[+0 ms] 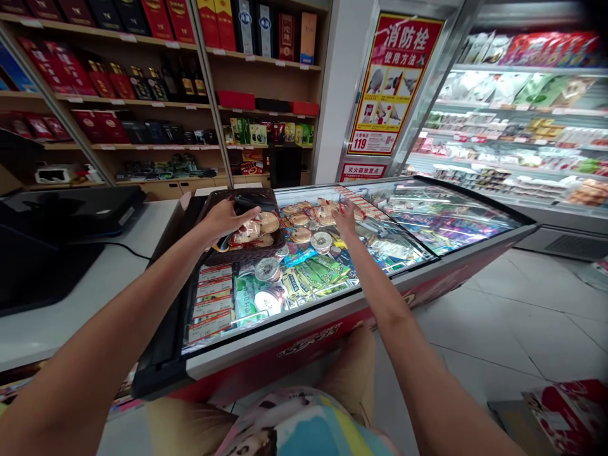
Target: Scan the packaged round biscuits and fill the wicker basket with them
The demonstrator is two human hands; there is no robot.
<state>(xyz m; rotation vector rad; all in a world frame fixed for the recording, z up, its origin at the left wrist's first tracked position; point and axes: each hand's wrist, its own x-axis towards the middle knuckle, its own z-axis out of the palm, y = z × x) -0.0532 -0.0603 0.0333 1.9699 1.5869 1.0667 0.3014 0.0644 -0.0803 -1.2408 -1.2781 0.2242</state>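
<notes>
My left hand (225,219) is over the brown woven basket (249,254), thumb stretched out and the other fingers partly hidden. Under it, clear packets of round flat bread (268,222) lie in the basket. A black object (256,202) rests by the thumb; its kind is unclear. Farther right, my right hand (346,220) has its fingers bent around the edge of a packet of round flat bread (325,214). More bread packets (300,235) lie beside it on the glass top of the chest freezer (304,322).
Through the freezer glass, several ice cream packs (323,271) show. A counter (154,221) with a black device (76,212) stands left. Shelves of boxes and bottles (142,82) are behind, a lit chiller (517,120) at right. A red printed carton (570,411) sits on the floor.
</notes>
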